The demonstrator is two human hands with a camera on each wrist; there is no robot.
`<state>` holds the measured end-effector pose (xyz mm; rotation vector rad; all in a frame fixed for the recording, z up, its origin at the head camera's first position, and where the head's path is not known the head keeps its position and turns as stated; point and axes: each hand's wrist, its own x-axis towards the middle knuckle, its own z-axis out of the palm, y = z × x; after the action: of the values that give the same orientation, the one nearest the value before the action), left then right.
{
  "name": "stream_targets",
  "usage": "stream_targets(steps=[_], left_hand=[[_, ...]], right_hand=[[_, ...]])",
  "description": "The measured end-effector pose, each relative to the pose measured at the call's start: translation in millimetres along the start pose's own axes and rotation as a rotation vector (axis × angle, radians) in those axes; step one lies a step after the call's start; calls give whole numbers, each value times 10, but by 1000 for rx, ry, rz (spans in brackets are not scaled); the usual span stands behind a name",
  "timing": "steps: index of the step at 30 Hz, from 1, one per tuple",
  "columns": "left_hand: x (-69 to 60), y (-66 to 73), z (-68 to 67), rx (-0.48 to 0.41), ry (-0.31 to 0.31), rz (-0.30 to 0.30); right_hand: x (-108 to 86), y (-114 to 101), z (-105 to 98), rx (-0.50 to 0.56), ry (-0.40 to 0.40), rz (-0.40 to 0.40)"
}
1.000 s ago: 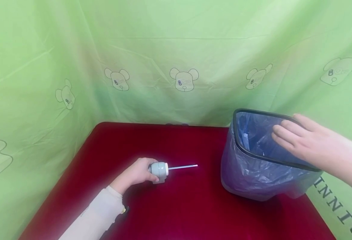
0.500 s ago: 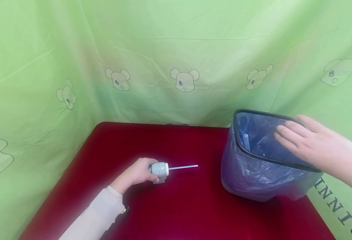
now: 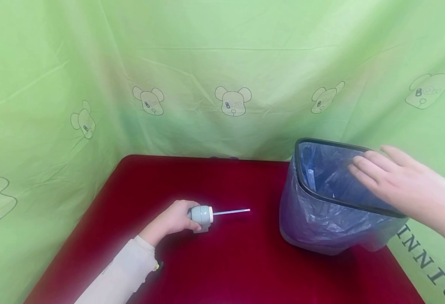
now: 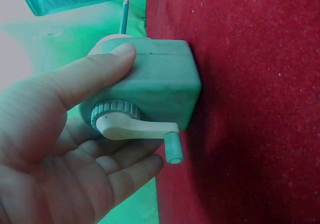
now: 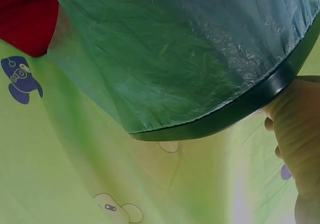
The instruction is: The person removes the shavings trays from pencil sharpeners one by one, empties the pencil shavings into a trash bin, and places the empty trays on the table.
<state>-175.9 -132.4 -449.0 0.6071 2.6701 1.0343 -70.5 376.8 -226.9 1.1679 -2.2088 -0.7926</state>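
My left hand grips a grey-green hand-crank pencil sharpener on the dark red table, its thumb along one side. A light blue pencil sticks out of the sharpener's white front and points right. In the left wrist view the white crank with a green knob faces the palm, and no finger turns it. My right hand hovers over the right part of the trash bin, fingers loosely extended and holding nothing visible. The right wrist view shows part of that hand beside the bin's dark rim.
A translucent bluish bag lines the bin and hangs over its outside. The bin stands at the right of the red table. Green curtains with printed bear heads enclose the back and sides.
My right hand has drifted slightly to the right above the bin. The left hand, sharpener and pencil have kept their places.
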Motion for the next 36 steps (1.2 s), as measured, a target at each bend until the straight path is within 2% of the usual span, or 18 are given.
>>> stream_targets(steps=[8,15,17,24,36], left_hand=[[1,-5,0,-7,-1,5],[7,-13,0,-6,2,4],[5,-14,0,-8,1,2],[-7,-22,0,-9,-7,8],[-3,-29,6,9,-5,21]], right_hand=[[2,10,9,13,29,51],[70,11,78,120,164,212],[66,17,105,139,181,243],[-13,42,177,170,149,283],[11,-2,199,188,132,424]])
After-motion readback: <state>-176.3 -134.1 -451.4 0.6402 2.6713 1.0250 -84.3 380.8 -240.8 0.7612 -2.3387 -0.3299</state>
